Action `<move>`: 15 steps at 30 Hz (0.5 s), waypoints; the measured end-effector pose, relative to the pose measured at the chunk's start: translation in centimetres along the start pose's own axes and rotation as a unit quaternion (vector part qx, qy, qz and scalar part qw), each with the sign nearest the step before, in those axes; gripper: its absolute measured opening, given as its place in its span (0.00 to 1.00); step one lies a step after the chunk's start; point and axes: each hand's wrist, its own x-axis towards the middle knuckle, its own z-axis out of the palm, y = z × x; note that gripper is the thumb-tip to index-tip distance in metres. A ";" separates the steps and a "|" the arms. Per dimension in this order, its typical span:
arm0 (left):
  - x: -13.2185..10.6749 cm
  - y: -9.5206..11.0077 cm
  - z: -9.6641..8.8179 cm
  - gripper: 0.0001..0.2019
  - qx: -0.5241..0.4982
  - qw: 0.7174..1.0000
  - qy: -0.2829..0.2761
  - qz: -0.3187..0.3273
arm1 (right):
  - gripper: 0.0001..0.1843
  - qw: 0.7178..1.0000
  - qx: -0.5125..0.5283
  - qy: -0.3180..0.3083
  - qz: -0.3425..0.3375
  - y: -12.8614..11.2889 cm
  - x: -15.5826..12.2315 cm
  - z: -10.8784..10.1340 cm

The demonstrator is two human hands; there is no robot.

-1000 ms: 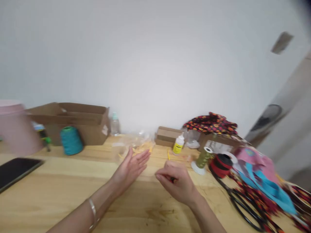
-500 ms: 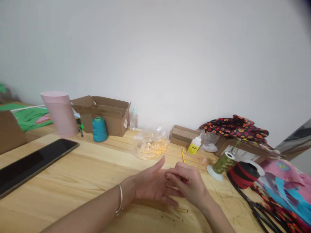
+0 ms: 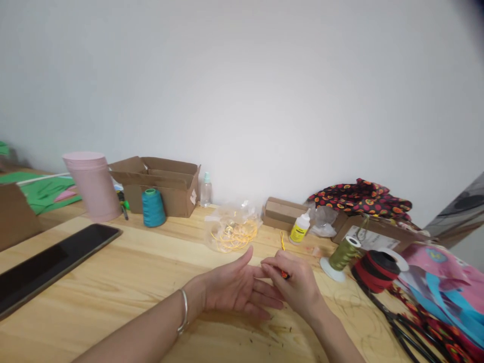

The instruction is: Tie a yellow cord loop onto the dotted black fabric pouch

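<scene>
My left hand (image 3: 236, 290) lies palm up over the wooden table (image 3: 124, 282), fingers stretched out and apart, a silver bangle on its wrist. My right hand (image 3: 297, 285) is beside it, its fingers pinched on a small red and black patterned piece (image 3: 284, 275) held just over the left fingertips. Behind the hands lies a clear plastic bag of yellow cord (image 3: 234, 229). A short yellow piece (image 3: 282, 240) lies on the table near a small glue bottle (image 3: 300, 229).
A dark tablet (image 3: 45, 264), a pink cup (image 3: 94, 185), a teal thread cone (image 3: 153, 207) and an open cardboard box (image 3: 162, 184) stand at left. At right are an olive thread spool (image 3: 342, 253), red ribbon roll (image 3: 376, 270), black scissors (image 3: 403, 327), patterned fabric (image 3: 359, 194) and pink-blue cloth (image 3: 446, 287).
The view swung left and steadied. My left hand drew back from the bag of yellow cord and turned palm up beside my right hand, which kept its pinch on the small piece.
</scene>
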 end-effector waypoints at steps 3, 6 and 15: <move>0.1 0.0 -0.6 0.38 0.017 1.000 0.009 -0.002 | 0.10 1.000 -0.004 0.009 -0.011 0.1 0.0 0.0; 0.1 0.0 -0.7 0.37 0.033 0.999 0.000 -0.009 | 0.10 1.000 -0.001 0.025 -0.019 0.1 0.1 0.0; 0.1 -0.4 -0.2 0.19 0.089 0.993 -0.021 -0.073 | 0.11 0.997 0.032 0.058 -0.043 -0.4 0.0 0.8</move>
